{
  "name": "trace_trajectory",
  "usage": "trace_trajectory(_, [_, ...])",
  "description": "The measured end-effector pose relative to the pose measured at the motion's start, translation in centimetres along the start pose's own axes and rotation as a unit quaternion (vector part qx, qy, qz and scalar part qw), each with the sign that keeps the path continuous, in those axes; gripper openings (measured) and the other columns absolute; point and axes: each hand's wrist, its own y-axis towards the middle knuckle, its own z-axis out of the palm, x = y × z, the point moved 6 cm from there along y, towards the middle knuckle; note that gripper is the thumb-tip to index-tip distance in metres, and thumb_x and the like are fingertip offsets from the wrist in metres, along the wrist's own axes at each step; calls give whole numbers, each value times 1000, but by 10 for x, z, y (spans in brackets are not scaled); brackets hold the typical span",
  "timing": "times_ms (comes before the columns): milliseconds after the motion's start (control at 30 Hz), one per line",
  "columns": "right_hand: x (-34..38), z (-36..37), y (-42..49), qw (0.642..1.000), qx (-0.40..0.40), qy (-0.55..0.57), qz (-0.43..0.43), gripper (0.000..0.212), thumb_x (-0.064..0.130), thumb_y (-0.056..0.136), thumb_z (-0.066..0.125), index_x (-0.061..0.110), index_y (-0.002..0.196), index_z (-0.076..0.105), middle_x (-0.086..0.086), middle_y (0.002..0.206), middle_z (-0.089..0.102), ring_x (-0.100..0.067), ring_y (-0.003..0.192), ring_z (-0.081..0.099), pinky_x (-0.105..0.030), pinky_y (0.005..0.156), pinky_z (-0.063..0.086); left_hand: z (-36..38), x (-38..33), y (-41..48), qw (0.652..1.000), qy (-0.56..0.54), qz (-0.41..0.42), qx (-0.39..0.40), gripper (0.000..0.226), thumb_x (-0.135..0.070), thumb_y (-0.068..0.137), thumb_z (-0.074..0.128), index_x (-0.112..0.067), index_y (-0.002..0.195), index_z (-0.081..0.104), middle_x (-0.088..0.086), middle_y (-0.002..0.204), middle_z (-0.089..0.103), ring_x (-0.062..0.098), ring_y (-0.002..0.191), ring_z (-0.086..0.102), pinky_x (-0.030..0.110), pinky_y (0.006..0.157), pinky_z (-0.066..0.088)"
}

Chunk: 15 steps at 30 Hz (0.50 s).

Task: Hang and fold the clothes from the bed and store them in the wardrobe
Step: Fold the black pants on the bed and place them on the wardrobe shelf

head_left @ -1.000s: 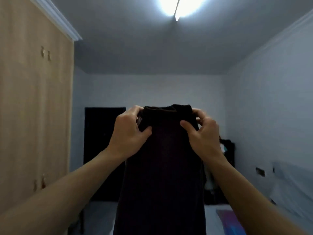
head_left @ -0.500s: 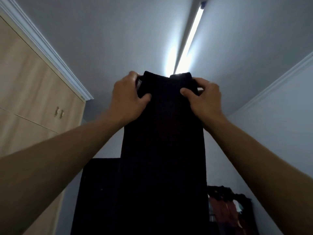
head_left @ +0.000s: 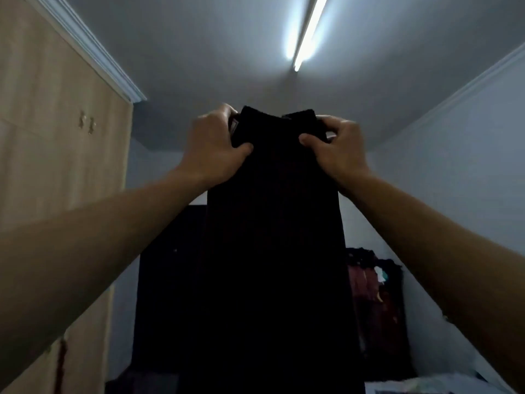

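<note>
A long black garment (head_left: 272, 251) hangs straight down in front of me, held up high at arm's length. My left hand (head_left: 211, 146) grips its top left corner, thumb in front and fingers behind. My right hand (head_left: 336, 150) grips the top right corner the same way. The cloth falls past the bottom of the view, so its lower end is hidden. The tall beige wardrobe (head_left: 51, 166) stands along the left wall with its doors closed.
A dark doorway (head_left: 167, 280) lies behind the garment at the far wall. Dark and red clothes (head_left: 375, 308) hang at the right of it. A pale surface with cloth (head_left: 426, 386) shows at the bottom right. A tube light (head_left: 308, 32) glows on the ceiling.
The view tilted up toward the ceiling a second ago and has since dropped slightly. Both hands keep the same grip on the garment's top edge, still raised high.
</note>
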Motion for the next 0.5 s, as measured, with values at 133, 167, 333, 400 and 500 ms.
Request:
trace_trajectory(133, [-35, 18, -17, 999, 20, -11, 34, 35, 24, 74, 76, 22, 109, 74, 10, 98, 74, -10, 90, 71, -37, 88, 58, 23, 21, -27, 1000, -6, -16, 22, 45, -25, 76, 76, -3, 113, 59, 10, 102, 68, 24, 94, 65, 30, 76, 48])
trace_trajectory(167, [-44, 23, -23, 999, 27, -10, 43, 33, 24, 75, 76, 24, 108, 74, 11, 97, 74, -8, 88, 71, -35, 87, 59, 30, 27, -33, 999, -8, -23, 32, 45, -25, 77, 75, -3, 112, 59, 7, 100, 66, 22, 92, 64, 26, 72, 45])
trace_trajectory(333, [-92, 46, -61, 996, 61, 4, 71, 22, 18, 80, 75, 34, 95, 70, 11, 97, 73, -6, 89, 71, -28, 81, 60, 75, 64, -72, 995, -14, -68, 70, 48, -27, 75, 76, -8, 114, 57, 1, 105, 66, 13, 94, 64, 19, 73, 50])
trace_trajectory(400, [-115, 55, -77, 994, 67, 7, 91, 20, 20, 77, 74, 36, 88, 70, 6, 97, 75, -10, 89, 72, -32, 81, 60, 96, 79, -89, 993, -17, -83, 83, 47, -29, 73, 76, -10, 112, 58, 1, 106, 68, 13, 96, 65, 25, 80, 54])
trace_trajectory(500, [-161, 70, -103, 990, 81, 0, 118, 23, 19, 75, 74, 35, 91, 70, 5, 100, 75, -11, 90, 72, -33, 81, 60, 135, 104, -120, 988, -20, -100, 114, 44, -31, 72, 77, -13, 107, 58, -2, 105, 67, 12, 97, 65, 29, 82, 55])
